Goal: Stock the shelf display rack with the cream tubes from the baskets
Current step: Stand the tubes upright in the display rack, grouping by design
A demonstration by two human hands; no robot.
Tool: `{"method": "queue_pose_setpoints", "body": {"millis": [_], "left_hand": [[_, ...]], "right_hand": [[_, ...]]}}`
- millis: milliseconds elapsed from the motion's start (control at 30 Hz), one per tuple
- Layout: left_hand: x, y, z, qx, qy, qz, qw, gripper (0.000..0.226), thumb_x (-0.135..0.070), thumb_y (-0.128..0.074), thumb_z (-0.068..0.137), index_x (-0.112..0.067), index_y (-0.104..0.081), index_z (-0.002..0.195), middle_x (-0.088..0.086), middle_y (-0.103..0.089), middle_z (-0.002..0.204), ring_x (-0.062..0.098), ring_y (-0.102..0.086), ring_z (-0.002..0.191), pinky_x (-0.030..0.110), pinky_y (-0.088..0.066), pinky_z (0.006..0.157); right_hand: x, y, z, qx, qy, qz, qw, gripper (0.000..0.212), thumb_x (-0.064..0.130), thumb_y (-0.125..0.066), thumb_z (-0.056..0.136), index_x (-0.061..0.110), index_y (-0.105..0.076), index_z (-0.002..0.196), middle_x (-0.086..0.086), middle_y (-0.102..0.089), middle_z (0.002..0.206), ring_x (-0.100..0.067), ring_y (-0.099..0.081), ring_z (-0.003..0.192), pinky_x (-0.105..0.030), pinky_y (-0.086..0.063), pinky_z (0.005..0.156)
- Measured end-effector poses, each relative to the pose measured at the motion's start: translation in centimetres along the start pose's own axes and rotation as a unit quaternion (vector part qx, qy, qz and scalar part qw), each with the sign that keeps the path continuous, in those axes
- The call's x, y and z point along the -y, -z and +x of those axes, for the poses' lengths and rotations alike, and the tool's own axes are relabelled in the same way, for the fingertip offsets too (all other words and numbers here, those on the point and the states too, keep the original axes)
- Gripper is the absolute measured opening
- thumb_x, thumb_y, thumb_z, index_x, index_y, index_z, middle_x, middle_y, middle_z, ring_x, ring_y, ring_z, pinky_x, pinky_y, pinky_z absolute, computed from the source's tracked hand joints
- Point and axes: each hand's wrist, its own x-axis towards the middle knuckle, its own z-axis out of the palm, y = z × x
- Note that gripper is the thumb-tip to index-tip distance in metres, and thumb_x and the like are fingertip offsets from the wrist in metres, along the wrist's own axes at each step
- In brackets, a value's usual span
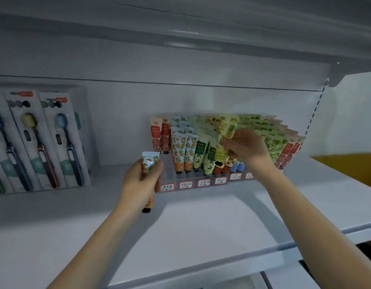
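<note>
A clear tiered display rack (pixel 201 184) stands on the white shelf, filled with rows of upright cream tubes: red ones at the left, orange-patterned ones, green, then light green and pink at the right. My left hand (pixel 138 180) grips an orange-patterned cream tube (pixel 149 163) upright, just left of the rack's front corner. My right hand (pixel 243 147) pinches a yellow pineapple-patterned tube (pixel 225 138), cap down, above the rack's middle rows. No basket is in view.
Boxed toothbrush packs (pixel 40 138) stand at the left of the shelf. The white shelf (pixel 201 226) extends toward me in front of the rack. Another shelf overhangs above. Price labels (pixel 185 185) line the rack's front edge.
</note>
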Motion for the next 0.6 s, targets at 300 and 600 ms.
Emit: {"method": "queue_pose_setpoints", "body": {"millis": [300,600], "left_hand": [[-1.6,-6.8,-1.3,0.046,-0.010,-0.032,0.998,0.017,-0.016,-0.047,0.097,-0.011,-0.047,0.080,0.009,-0.049,0.061,0.007,-0.044,0.041,0.014,-0.037,0.043],[-3.2,-13.9,-2.6,-0.012,-0.011,-0.029,0.999,0.023,-0.020,-0.047,0.097,-0.004,-0.041,0.082,0.007,-0.049,0.056,0.007,-0.038,0.033,0.022,-0.033,0.043]], "right_hand": [[-5.3,7.0,0.4,-0.025,-0.018,-0.065,0.997,0.024,0.020,-0.064,0.085,0.011,-0.043,0.077,-0.014,-0.061,0.075,-0.022,-0.061,0.062,-0.030,-0.051,0.060],[-6.9,15.2,4.2,-0.029,0.068,-0.136,0.988,0.014,0.010,-0.058,0.085,-0.001,-0.054,0.091,-0.022,-0.059,0.067,-0.030,-0.056,0.051,-0.029,-0.044,0.055]]}}
